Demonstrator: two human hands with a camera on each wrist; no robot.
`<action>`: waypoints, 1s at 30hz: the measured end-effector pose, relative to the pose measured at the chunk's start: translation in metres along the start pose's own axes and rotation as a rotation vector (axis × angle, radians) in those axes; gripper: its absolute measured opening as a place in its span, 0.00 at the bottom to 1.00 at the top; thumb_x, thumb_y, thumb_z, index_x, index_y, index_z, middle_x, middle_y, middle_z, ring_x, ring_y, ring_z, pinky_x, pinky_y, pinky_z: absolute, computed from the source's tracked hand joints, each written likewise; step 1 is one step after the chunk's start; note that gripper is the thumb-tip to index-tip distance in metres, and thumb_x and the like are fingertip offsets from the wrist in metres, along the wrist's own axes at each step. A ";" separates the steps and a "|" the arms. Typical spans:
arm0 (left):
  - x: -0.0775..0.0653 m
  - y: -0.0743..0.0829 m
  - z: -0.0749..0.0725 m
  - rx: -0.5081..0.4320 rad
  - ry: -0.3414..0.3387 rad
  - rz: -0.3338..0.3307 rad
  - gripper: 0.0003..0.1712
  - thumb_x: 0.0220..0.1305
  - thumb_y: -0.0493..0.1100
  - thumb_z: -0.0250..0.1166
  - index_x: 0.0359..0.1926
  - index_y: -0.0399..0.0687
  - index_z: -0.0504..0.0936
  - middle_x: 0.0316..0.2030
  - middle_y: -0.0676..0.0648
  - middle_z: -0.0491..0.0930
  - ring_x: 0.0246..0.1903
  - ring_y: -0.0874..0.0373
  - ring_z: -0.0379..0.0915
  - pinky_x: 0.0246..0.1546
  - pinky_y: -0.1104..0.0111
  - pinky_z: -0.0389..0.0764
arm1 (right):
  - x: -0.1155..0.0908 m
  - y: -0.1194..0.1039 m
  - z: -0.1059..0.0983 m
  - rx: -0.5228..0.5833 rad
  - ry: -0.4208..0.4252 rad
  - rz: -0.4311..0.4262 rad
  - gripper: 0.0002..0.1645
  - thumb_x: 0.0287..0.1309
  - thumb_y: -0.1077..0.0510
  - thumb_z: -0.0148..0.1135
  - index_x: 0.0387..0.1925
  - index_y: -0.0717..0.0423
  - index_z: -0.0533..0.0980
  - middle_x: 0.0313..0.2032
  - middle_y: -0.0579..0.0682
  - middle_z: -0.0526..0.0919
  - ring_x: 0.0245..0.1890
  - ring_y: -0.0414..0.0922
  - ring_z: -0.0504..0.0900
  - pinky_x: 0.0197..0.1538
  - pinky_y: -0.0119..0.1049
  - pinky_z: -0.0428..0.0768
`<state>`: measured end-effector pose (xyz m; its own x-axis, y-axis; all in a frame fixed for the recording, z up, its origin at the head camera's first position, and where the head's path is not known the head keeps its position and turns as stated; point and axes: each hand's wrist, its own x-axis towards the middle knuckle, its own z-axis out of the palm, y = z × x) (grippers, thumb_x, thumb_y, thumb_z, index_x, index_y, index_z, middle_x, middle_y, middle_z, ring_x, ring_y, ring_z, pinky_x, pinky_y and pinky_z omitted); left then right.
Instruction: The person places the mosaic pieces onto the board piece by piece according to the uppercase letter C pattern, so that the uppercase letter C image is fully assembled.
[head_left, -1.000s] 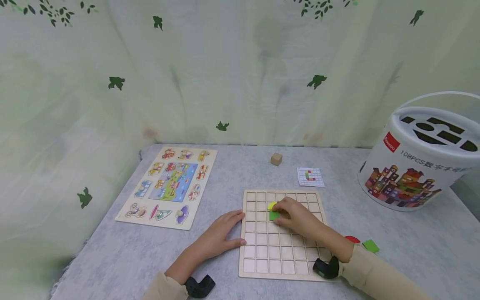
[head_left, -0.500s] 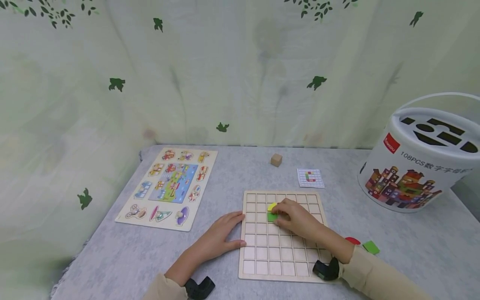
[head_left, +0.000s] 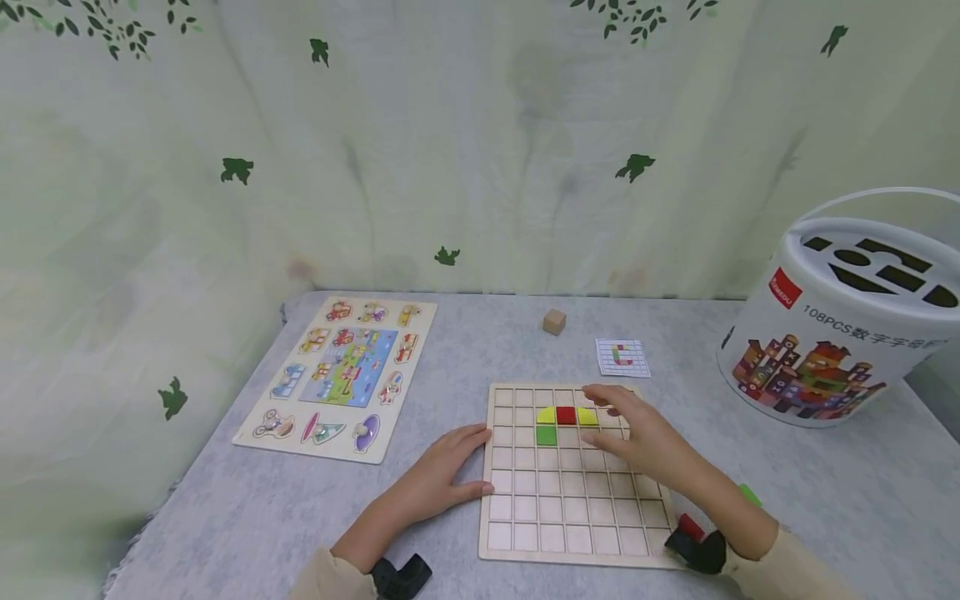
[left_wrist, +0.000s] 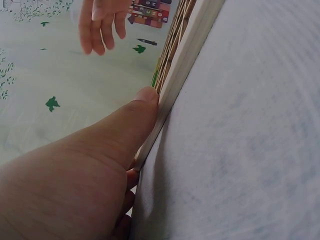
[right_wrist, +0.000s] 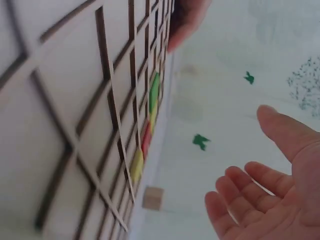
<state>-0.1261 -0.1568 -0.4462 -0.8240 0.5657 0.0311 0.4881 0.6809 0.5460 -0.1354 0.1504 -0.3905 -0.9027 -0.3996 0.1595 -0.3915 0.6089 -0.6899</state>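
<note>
A wooden grid board [head_left: 566,533] lies on the table, and my left hand [head_left: 431,473] touches its left edge with thumb and fingertips. In one row of the board sit a yellow piece [head_left: 547,415], a red square [head_left: 566,416] and another yellow piece [head_left: 587,417]. Below the left yellow piece is a green square [head_left: 547,436]. My right hand [head_left: 647,437] hovers above the board's right part, fingers spread and holding nothing; the right wrist view shows the bare palm [right_wrist: 280,210]. Beside the right forearm lie a red piece [head_left: 691,527] and a green piece [head_left: 750,495], both partly hidden.
Behind the board lie a small pattern card [head_left: 622,358] and a wooden cube [head_left: 554,322]. A picture knob puzzle [head_left: 341,375] lies at the left. A large white bucket [head_left: 832,333] stands at the right, and a leaf-patterned curtain [head_left: 480,150] hangs behind the table.
My right hand has let go over the row and moved right, its fingers spreading. The red square and right yellow piece are now uncovered. My left hand stays at the board's edge.
</note>
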 end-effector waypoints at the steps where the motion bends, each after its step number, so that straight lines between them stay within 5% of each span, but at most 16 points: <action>1: 0.000 0.000 0.000 0.002 0.001 0.001 0.43 0.56 0.65 0.56 0.66 0.48 0.59 0.64 0.49 0.56 0.63 0.52 0.49 0.59 0.55 0.55 | -0.005 0.000 -0.006 -0.010 0.019 -0.006 0.36 0.51 0.48 0.63 0.60 0.55 0.64 0.55 0.53 0.70 0.49 0.54 0.71 0.46 0.52 0.73; 9: 0.001 -0.001 0.001 -0.004 -0.001 0.000 0.43 0.56 0.65 0.55 0.66 0.47 0.59 0.64 0.49 0.56 0.63 0.52 0.49 0.59 0.55 0.55 | -0.055 0.013 -0.044 -0.135 0.147 -0.036 0.37 0.47 0.55 0.68 0.59 0.54 0.65 0.55 0.55 0.69 0.49 0.56 0.70 0.44 0.56 0.72; 13: 0.001 -0.001 0.001 -0.003 0.000 0.002 0.43 0.56 0.65 0.56 0.66 0.47 0.59 0.64 0.48 0.56 0.63 0.52 0.49 0.59 0.55 0.55 | -0.080 0.026 -0.054 -0.154 0.148 0.056 0.38 0.46 0.54 0.69 0.59 0.55 0.65 0.54 0.56 0.69 0.49 0.57 0.69 0.43 0.58 0.71; 21: 0.000 0.000 0.000 -0.009 0.007 0.004 0.43 0.56 0.64 0.56 0.65 0.46 0.59 0.64 0.47 0.57 0.63 0.50 0.49 0.59 0.54 0.56 | -0.109 0.064 -0.055 -0.146 -0.017 0.312 0.41 0.42 0.51 0.70 0.57 0.62 0.66 0.53 0.62 0.70 0.50 0.60 0.68 0.44 0.58 0.71; 30: -0.001 0.000 0.000 -0.009 0.002 -0.002 0.43 0.56 0.65 0.56 0.66 0.47 0.59 0.64 0.48 0.56 0.63 0.51 0.49 0.59 0.54 0.55 | -0.123 0.094 -0.058 -0.144 -0.112 0.387 0.30 0.44 0.58 0.69 0.51 0.63 0.71 0.49 0.60 0.72 0.45 0.53 0.73 0.42 0.45 0.77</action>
<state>-0.1256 -0.1570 -0.4465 -0.8258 0.5630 0.0315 0.4833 0.6779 0.5540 -0.0714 0.2968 -0.4336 -0.9662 -0.1895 -0.1750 -0.0552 0.8147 -0.5773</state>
